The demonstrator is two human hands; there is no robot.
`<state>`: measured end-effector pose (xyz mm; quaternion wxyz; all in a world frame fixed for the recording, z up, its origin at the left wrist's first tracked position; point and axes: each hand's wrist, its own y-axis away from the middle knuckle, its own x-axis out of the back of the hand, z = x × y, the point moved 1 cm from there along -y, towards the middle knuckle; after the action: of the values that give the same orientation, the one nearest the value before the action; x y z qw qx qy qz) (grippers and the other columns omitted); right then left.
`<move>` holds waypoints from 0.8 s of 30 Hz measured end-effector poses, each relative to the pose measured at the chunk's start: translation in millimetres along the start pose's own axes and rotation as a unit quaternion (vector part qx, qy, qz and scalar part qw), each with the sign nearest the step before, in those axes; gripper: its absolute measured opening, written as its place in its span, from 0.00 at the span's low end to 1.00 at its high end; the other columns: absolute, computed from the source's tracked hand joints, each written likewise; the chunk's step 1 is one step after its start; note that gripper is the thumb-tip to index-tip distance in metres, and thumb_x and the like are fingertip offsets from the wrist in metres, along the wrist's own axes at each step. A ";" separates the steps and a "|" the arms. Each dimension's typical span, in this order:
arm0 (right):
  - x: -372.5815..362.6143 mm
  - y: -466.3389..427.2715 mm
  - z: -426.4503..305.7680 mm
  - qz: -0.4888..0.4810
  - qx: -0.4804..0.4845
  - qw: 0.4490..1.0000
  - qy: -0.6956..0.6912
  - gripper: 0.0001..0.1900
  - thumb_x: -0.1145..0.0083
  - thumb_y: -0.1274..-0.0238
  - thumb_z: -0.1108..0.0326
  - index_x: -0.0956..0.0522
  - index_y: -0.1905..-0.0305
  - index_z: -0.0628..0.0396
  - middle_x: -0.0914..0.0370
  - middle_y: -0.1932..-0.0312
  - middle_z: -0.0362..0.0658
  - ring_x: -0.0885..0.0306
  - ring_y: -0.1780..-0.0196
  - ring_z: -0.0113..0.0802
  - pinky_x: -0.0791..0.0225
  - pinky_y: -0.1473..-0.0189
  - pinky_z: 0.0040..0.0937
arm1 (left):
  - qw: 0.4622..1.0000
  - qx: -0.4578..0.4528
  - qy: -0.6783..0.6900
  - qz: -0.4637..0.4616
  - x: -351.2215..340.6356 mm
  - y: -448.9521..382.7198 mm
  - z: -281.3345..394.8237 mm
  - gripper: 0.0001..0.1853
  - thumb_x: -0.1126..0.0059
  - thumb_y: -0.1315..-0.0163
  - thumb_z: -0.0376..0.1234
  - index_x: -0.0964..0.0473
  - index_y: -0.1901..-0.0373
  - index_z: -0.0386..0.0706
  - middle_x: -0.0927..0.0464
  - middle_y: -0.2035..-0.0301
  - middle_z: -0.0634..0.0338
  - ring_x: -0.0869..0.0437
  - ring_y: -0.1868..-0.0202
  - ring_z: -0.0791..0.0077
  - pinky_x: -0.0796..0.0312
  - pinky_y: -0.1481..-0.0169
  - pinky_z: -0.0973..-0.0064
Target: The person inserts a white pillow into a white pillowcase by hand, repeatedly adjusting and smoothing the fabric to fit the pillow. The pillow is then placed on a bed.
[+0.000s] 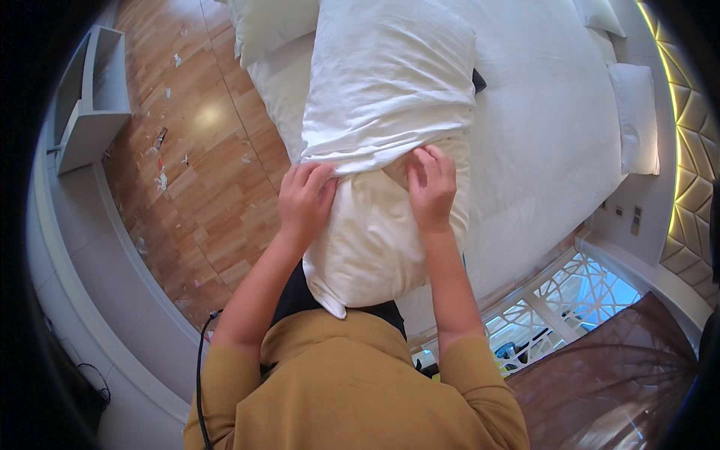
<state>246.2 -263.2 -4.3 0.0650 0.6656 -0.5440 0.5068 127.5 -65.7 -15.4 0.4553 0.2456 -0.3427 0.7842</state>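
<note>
A white pillowcase (388, 84) covers the far part of a cream pillow (377, 242), whose near end sticks out towards my waist. My left hand (308, 188) grips the left side of the pillowcase's open edge, fingers curled over the fabric. On the right, my right hand (432, 183) has its fingertips bent at the same edge, thumb near the index finger; whether cloth is pinched between them is hard to tell. The pillow lies lengthwise before me, over the side of the bed. One pointed corner of it hangs near my shirt.
The bed with a white sheet (540, 129) extends to the right, with a white pillow (638, 118) by the padded headboard (694, 163). Another pillow (275, 28) lies at the far left. Scraps litter the wooden floor (214, 169). A white cabinet (95, 124) stands left.
</note>
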 end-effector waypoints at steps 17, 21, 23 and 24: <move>-11.2 -35.2 37.7 0.002 0.111 0.993 0.033 0.12 0.35 0.52 0.75 0.20 0.60 0.55 0.20 0.59 0.43 0.22 0.55 0.44 0.32 0.54 0.41 | 0.998 -0.038 0.037 -0.020 -18.2 -34.8 22.5 0.08 0.32 0.44 0.30 0.20 0.64 0.42 0.20 0.66 0.59 0.18 0.60 0.60 0.26 0.56 0.64; 24.2 -7.7 43.3 -0.086 0.040 0.994 -0.044 0.07 0.39 0.48 0.78 0.21 0.62 0.56 0.21 0.67 0.47 0.22 0.61 0.49 0.31 0.58 0.43 | 0.996 -0.023 0.057 -0.064 -21.2 -34.2 20.9 0.08 0.32 0.46 0.30 0.20 0.64 0.43 0.20 0.66 0.59 0.18 0.60 0.60 0.26 0.55 0.64; 54.0 22.3 26.2 -0.149 0.001 0.985 -0.082 0.06 0.39 0.46 0.77 0.21 0.62 0.58 0.21 0.68 0.49 0.23 0.64 0.51 0.30 0.61 0.45 | 0.993 -0.024 0.058 -0.102 -17.6 -29.8 17.4 0.09 0.32 0.47 0.31 0.21 0.65 0.43 0.20 0.66 0.59 0.18 0.60 0.60 0.26 0.55 0.65; 67.9 40.1 12.8 -0.175 0.006 0.979 -0.105 0.06 0.39 0.45 0.77 0.21 0.62 0.59 0.21 0.68 0.50 0.23 0.65 0.51 0.30 0.61 0.45 | 0.990 -0.030 0.051 -0.126 -13.3 -27.3 15.6 0.09 0.31 0.48 0.31 0.21 0.66 0.43 0.20 0.67 0.60 0.18 0.60 0.60 0.26 0.55 0.65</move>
<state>215.0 -332.0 21.6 0.0908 0.8006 -0.4197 0.4179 158.9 -75.3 -6.1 0.5747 0.2324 -0.3089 0.7213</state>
